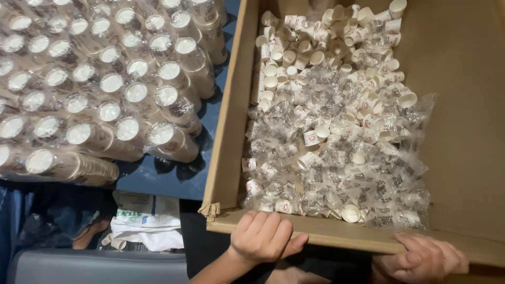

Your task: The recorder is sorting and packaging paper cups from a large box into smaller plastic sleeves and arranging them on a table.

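A big brown cardboard box (229, 121) fills the right side of the head view. Inside it lies a heap of small white paper cups (336, 126), several loose and several sealed in clear plastic wrappers. My left hand (263, 236) rests on the box's near rim, fingers curled over the edge. My right hand (423, 257) grips the same rim further right, fingers lying along the cardboard. Neither hand holds a cup.
At the left, several tall stacks of paper cups in plastic sleeves (94, 89) stand packed together on a blue surface (163, 176). Below them lie a white plastic bag (142, 226) and dark fabric. The box's right half shows bare cardboard floor (463, 131).
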